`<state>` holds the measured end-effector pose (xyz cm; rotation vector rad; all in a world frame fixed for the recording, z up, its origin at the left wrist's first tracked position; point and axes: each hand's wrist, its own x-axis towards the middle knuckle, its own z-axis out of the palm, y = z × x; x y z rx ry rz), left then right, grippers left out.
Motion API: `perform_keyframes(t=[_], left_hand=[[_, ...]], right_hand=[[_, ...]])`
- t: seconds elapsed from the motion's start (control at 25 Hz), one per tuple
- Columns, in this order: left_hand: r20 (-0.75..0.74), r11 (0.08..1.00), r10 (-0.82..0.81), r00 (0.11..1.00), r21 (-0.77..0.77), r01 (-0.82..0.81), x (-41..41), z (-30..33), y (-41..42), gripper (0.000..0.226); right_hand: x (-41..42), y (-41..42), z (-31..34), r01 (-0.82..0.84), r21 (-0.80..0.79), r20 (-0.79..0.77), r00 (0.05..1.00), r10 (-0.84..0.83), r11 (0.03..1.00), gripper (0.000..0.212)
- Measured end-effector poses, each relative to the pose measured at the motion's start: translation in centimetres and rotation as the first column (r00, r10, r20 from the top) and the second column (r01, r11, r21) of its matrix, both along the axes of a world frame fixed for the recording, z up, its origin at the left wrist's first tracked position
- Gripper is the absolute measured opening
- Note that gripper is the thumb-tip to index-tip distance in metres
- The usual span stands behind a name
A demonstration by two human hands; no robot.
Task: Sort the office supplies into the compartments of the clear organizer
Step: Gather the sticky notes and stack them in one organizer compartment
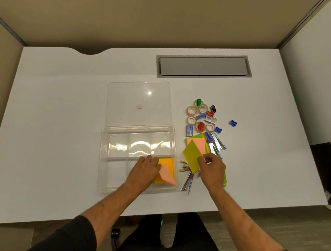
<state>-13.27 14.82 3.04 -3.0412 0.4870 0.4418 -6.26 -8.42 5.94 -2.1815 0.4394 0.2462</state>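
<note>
Yellow-green sticky notes (191,155) are pinched at their near corner by the right hand (212,170), lifted tilted just above the loose pile on the white surface (60,115), right of the clear organizer (137,155). Paper this thin looks light and floppy, so an edge pinch lets it sag; a pad should hold better gripped across its glued spine. The left hand (146,169) rests in the organizer's near right compartment, its grip curled on a pink note (166,175) lying over an orange pad (166,163). Tape rolls (191,110), sharpeners (232,123) and staple boxes (210,119) lie beyond, rigid and easy to pick singly.
</note>
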Motion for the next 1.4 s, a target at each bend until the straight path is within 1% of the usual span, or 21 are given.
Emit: perform_keyframes(t=[0.16, 0.24, 0.36, 0.44, 0.48, 0.52, 0.56, 0.6, 0.64, 0.68, 0.72, 0.76, 0.84, 0.92, 0.96, 1.0, 1.08, 1.12, 1.2, 1.28, 1.4], left_hand=[[-0.111, 0.999, 0.033, 0.993, 0.04, -0.029, -0.5, -0.9, -0.6, 0.037], [-0.118, 0.997, 0.072, 0.99, 0.019, -0.071, -0.5, -1.4, -0.6, 0.04], [-0.153, 0.978, 0.178, 0.972, -0.079, -0.191, 0.1, -1.3, -0.5, 0.041], [-0.188, 0.912, 0.291, 0.938, -0.241, -0.332, 0.6, -0.6, -0.4, 0.043], [-0.231, 0.812, 0.394, 0.889, -0.366, -0.455, 0.8, 0.1, -0.5, 0.038], [-0.301, 0.653, 0.492, 0.817, -0.494, -0.574, 1.0, 0.8, -0.7, 0.03], [-0.415, 0.454, 0.543, 0.73, -0.587, -0.671, 1.2, 1.6, -0.9, 0.024], [-0.549, 0.246, 0.535, 0.642, -0.626, -0.74, 1.5, 2.3, -1.1, 0.023], [-0.67, 0.069, 0.491, 0.557, -0.607, -0.792, 1.8, 3.0, -1.2, 0.027], [-0.755, -0.05, 0.434, 0.491, -0.564, -0.824, 2.1, 3.5, -1.4, 0.033], [-0.805, -0.115, 0.387, 0.449, -0.526, -0.843, 2.2, 3.8, -1.5, 0.036], [-0.828, -0.146, 0.366, 0.424, -0.501, -0.853, 2.3, 3.9, -1.6, 0.036], [-0.842, -0.189, 0.378, 0.385, -0.477, -0.858, 2.1, 3.8, -1.9, 0.027], [-0.852, -0.254, 0.386, 0.354, -0.467, -0.847, 1.8, 3.7, -2.0, 0.018], [-0.855, -0.273, 0.384, 0.348, -0.466, -0.842, 1.7, 3.6, -1.9, 0.016], [-0.857, -0.287, 0.381, 0.347, -0.467, -0.837, 1.6, 3.6, -1.7, 0.015], [-0.862, -0.3, 0.371, 0.346, -0.464, -0.833, 1.5, 3.4, -1.3, 0.014], [-0.862, -0.295, 0.366, 0.35, -0.464, -0.835, 1.3, 3.2, -1.0, 0.014], [-0.86, -0.269, 0.35, 0.371, -0.472, -0.84, 0.9, 2.9, -0.6, 0.013], [-0.849, -0.226, 0.355, 0.392, -0.485, -0.845, 0.7, 2.5, -0.3, 0.014], [-0.756, -0.072, 0.491, 0.432, -0.53, -0.845, 0.6, 2.1, 0.0, 0.021]], right_hand=[[-0.4, 0.2, 0.4, -0.006, 0.071, -0.005, 1.0, 0.006, 0.997, 0.007], [-0.5, 0.3, 0.4, -0.027, 0.123, -0.022, 0.999, 0.03, 0.992, 0.006], [-0.7, 0.6, 0.7, -0.034, 0.211, -0.063, 0.997, 0.048, 0.977, 0.006], [-1.0, 1.2, 1.1, -0.05, 0.273, -0.069, 0.995, 0.071, 0.961, 0.009], [-1.2, 1.6, 1.3, -0.06, 0.292, -0.063, 0.995, 0.081, 0.954, 0.009], [-1.4, 2.0, 1.6, -0.079, 0.299, -0.046, 0.994, 0.097, 0.951, 0.009], [-1.6, 2.4, 1.7, -0.119, 0.29, -0.016, 0.992, 0.129, 0.95, 0.008], [-1.9, 2.9, 1.9, -0.182, 0.266, 0.025, 0.983, 0.182, 0.947, 0.007], [-2.3, 3.3, 2.0, -0.266, 0.224, 0.074, 0.964, 0.256, 0.938, 0.005], [-2.8, 3.7, 2.0, -0.364, 0.161, 0.133, 0.929, 0.346, 0.917, 0.003], [-3.2, 4.1, 2.0, -0.467, 0.076, 0.192, 0.874, 0.447, 0.881, 0.004], [-3.8, 4.5, 1.8, -0.56, -0.024, 0.234, 0.802, 0.55, 0.828, 0.007], [-4.6, 4.9, 1.4, -0.682, -0.18, 0.243, 0.668, 0.704, 0.709, 0.013], [-5.0, 5.1, 1.1, -0.732, -0.205, 0.174, 0.626, 0.76, 0.65, 0.027], [-5.2, 5.1, 1.0, -0.717, -0.177, 0.151, 0.657, 0.739, 0.674, 0.034], [-5.2, 5.1, 0.9, -0.659, -0.132, 0.142, 0.726, 0.673, 0.74, 0.038], [-4.8, 5.0, 0.8, -0.455, -0.054, 0.106, 0.883, 0.458, 0.889, 0.039], [-4.4, 4.8, 0.9, -0.364, -0.013, 0.043, 0.93, 0.364, 0.931, 0.038], [-3.5, 4.6, 0.9, -0.273, 0.123, -0.136, 0.948, 0.289, 0.954, 0.027], [-3.0, 4.5, 0.9, -0.217, 0.256, -0.268, 0.92, 0.285, 0.942, 0.005], [-2.7, 4.2, 0.6, -0.147, 0.273, -0.347, 0.907, 0.24, 0.951, 0.006]])
